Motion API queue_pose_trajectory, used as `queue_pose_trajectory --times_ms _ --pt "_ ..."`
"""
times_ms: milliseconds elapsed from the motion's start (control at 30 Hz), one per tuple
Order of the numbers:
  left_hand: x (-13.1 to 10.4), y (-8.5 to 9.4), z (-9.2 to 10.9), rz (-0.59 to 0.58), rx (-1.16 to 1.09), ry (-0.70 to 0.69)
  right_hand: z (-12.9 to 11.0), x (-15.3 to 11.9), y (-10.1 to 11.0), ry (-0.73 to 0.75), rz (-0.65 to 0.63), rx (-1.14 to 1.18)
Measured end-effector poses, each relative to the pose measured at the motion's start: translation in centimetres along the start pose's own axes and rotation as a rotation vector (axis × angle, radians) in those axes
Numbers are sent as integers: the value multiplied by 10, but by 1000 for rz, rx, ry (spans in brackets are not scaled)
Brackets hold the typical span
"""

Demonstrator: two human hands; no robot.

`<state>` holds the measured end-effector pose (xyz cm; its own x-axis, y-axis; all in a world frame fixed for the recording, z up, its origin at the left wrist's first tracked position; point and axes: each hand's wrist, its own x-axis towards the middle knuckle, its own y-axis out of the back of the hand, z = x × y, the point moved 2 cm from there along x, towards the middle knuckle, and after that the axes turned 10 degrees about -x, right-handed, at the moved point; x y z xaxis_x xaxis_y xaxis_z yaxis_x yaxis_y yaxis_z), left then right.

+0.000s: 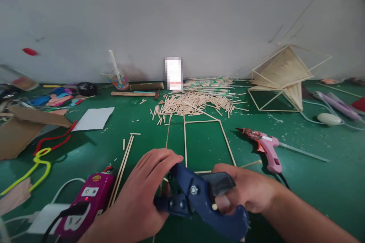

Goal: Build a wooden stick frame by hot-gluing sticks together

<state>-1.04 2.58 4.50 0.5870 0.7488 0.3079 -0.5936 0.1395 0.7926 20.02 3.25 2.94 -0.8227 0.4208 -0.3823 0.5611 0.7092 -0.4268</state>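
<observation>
My left hand (142,193) is closed around the handles of a blue pipe cutter (199,201) with a dark blade. The cutter's jaws are apart and face right. My right hand (245,190) is closed on a thin wooden stick (215,207), whose pale end shows between the blade and the curved lower jaw. Most of that stick is hidden by my fingers. Beneath and beyond my hands lies a frame of thin wooden sticks (202,122) on the green table (154,136). A pile of short cut sticks (196,102) lies at the frame's far end.
A pink glue gun (269,148) lies to the right, its cord trailing under my forearm. Behind it stands a stick-built structure (281,79). On the left are a magenta power strip (88,201), long sticks (124,163), white paper (93,119) and cardboard (25,129). A lit phone (173,72) leans against the wall.
</observation>
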Motion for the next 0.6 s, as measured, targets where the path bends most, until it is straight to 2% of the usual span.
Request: queue_pose_trajectory --times_ms 333,467,600 --pt "-1 -2 1 9 -61 11 3 0 1 2 -13 24" --pt "0 -2 3 19 -58 -13 0 1 -1 -37 53 38" --pt "2 -1 4 17 -65 -18 -4 3 -5 -25 24 61"
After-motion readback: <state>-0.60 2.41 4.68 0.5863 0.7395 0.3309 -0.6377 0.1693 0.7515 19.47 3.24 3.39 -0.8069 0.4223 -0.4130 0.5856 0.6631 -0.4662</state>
